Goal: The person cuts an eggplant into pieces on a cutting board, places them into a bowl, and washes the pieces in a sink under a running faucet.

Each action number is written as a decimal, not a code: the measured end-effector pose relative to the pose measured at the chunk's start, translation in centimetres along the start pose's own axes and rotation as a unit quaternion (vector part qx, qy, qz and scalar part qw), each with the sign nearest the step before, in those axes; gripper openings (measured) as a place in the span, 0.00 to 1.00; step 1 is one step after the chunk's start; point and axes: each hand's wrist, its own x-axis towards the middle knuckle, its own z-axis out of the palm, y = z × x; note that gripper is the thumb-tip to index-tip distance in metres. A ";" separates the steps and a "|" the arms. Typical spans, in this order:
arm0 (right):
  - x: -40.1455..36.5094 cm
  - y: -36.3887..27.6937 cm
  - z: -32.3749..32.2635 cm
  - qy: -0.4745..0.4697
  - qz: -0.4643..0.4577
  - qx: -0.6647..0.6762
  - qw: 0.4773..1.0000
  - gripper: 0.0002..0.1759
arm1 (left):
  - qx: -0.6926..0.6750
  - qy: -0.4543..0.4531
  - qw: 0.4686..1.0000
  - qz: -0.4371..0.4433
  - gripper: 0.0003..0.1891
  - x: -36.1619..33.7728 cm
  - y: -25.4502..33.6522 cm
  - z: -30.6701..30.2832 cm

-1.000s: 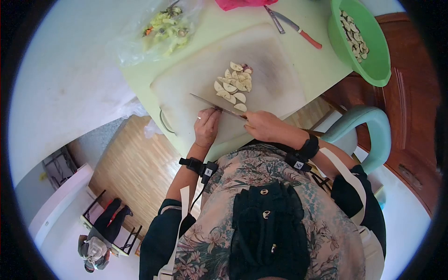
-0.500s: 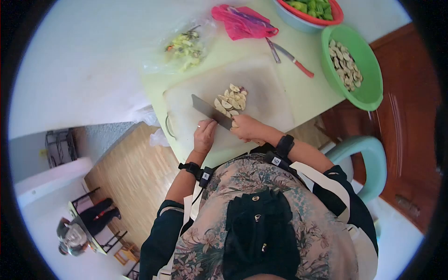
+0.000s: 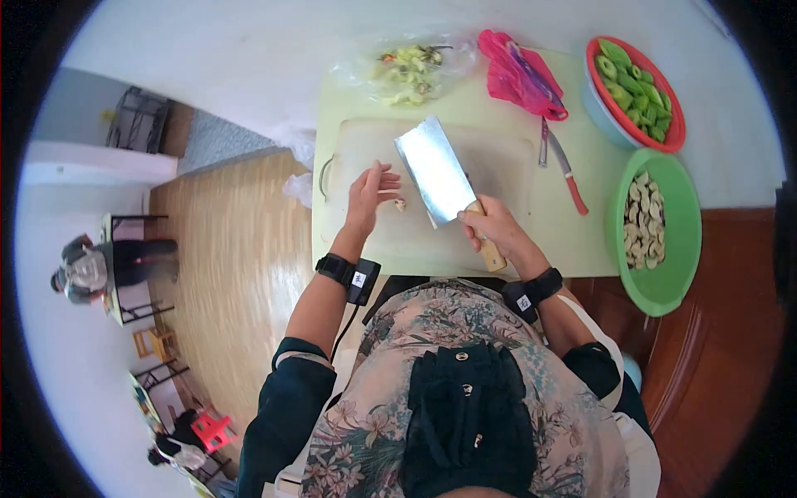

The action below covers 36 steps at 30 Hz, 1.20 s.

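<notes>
My right hand (image 3: 498,228) is wrapped round the wooden handle of a cleaver (image 3: 437,173), whose broad blade is turned flat over the cutting board (image 3: 365,228). Left of the blade, my left hand (image 3: 371,195) hangs over the board with its fingers apart and nothing in it. A small piece of food (image 3: 400,204) lies between that hand and the blade. The blade hides part of the board, and the sliced pieces are mostly out of sight behind it.
At the right, a green basin (image 3: 686,236) holds sliced pieces; above it a red basin (image 3: 677,100) holds green vegetables. A knife (image 3: 569,174) and a peeler-like tool (image 3: 544,143) lie nearby. Behind are a pink bag (image 3: 519,79) and scraps (image 3: 411,70). Two people are far left.
My right hand has raised the cleaver and turned its blade flat. My left hand has moved off the blade, and its fingers have opened. The view has turned.
</notes>
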 end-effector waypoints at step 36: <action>3.2 2.5 -5.9 -0.078 0.091 0.156 0.981 0.09 | -0.431 -0.054 0.885 -0.165 0.37 -1.8 -6.2 9.1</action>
